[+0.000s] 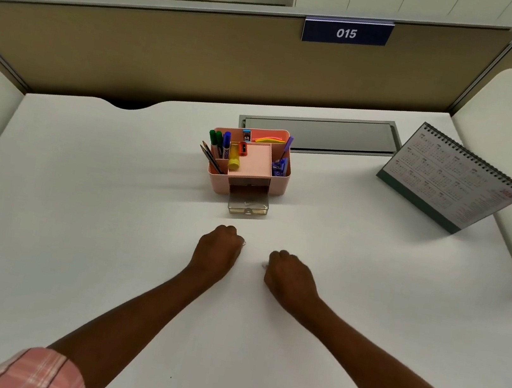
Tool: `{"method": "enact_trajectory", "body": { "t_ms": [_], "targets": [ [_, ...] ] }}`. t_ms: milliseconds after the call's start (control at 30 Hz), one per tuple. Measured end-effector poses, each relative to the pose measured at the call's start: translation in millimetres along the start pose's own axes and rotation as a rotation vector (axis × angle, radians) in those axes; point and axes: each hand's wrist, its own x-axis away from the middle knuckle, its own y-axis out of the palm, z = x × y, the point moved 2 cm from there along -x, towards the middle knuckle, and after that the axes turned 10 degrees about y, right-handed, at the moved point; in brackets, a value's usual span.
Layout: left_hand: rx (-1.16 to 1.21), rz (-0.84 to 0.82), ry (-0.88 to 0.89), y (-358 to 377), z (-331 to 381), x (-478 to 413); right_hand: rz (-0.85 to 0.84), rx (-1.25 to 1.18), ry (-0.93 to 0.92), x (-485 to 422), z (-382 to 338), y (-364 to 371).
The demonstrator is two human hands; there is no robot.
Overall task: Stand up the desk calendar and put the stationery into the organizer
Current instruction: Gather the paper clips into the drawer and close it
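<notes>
On the white bench (81,201), the left hand (218,249) has a curled grip, perhaps pinching a paperclip. The pink organizer (252,166) holds pens, drawer open. Right hand (290,277): fisted, contents unclear. The calendar (452,180) stands far right.

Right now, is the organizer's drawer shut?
No, the clear drawer is pulled out from the front of the pink organizer, toward the hands.

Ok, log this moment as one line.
calendar: standing | organizer: stocked, drawer open | left hand: closed, contents unclear | right hand: closed, contents unclear
</notes>
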Motion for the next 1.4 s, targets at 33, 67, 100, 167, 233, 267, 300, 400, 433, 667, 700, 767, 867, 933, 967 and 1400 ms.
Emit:
{"method": "enact_trajectory", "body": {
  "t_ms": [33, 67, 100, 167, 233, 267, 300, 400, 433, 667, 700, 767, 867, 933, 967, 1400],
  "targets": [
    [-0.024, -0.020, -0.006, 1, 1, 0, -0.019, -0.055, 0.035, -10, 1, -6],
    [-0.053, -0.037, -0.015, 1, 3, 0, -0.024, -0.103, 0.063, -21, 3, -10],
    [-0.078, -0.052, -0.021, 1, 6, 0, -0.014, -0.137, 0.086, -31, 4, -15],
    [-0.105, -0.077, -0.031, 2, 11, 0, 0.002, -0.170, 0.110, -51, 2, -25],
    [-0.114, -0.124, -0.036, 1, 18, 0, 0.009, -0.180, 0.110, -69, -3, -36],
    [-0.126, -0.133, -0.030, 1, 21, 0, 0.019, -0.187, 0.113, -77, -5, -42],
    [-0.147, -0.132, -0.027, 0, 24, 0, 0.039, -0.195, 0.109, -84, -9, -47],
    [-0.189, -0.090, -0.033, -4, 26, -1, 0.110, -0.205, 0.069, -105, -19, -60],
    [-0.192, -0.083, -0.031, -6, 26, -1, 0.121, -0.196, 0.056, -111, -21, -63],
    [-0.101, -0.093, -0.036, -6, 22, 0, 0.082, 0.038, -0.045, -143, -35, -67],
    [-0.085, -0.090, -0.033, -7, 20, 1, 0.060, 0.062, -0.046, -146, -37, -66],
    [-0.066, -0.097, -0.024, -10, 18, 1, 0.025, 0.108, -0.052, -151, -40, -67],
    [-0.056, -0.107, -0.035, -13, 15, -2, -0.004, 0.166, -0.074, -157, -43, -67],
    [-0.055, -0.108, -0.034, -15, 15, -2, -0.004, 0.169, -0.078, -158, -45, -66],
    [-0.060, -0.117, -0.029, -15, 15, -1, -0.002, 0.168, -0.077, -158, -46, -66],
    [-0.152, -0.278, 0.042, -31, 23, -13, 0.152, -0.161, 0.128, -91, -29, -50]
  ]
}}
